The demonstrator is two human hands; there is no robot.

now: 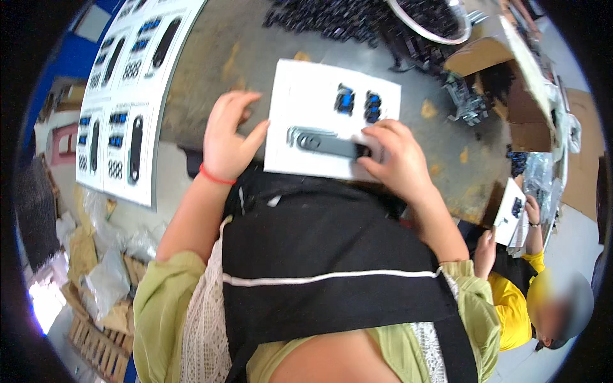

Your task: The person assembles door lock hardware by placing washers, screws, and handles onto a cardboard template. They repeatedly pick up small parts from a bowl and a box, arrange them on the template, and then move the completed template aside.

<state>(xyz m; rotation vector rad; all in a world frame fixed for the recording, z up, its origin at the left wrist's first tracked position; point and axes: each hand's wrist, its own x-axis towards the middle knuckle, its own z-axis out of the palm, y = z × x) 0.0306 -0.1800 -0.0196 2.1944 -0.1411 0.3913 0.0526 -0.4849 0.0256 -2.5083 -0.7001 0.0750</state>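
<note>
A white card tray [300, 102] lies on the grey metal table [211, 70] in front of me. It holds two small blue and black parts [357, 103] near its far edge and a long dark grey oval part [325, 144] beside a bundle of bent metal keys [295, 135]. My right hand [396, 163] pinches the right end of the long dark part on the tray. My left hand [228, 137], with a red band at the wrist, rests on the table with its thumb against the tray's left edge.
Filled white trays [124, 96] with dark oval parts and blue pieces lie in rows at the left. A heap of black parts [338, 19] and an open cardboard box [491, 64] are at the far side. A person in yellow [517, 287] holds another white card at the right.
</note>
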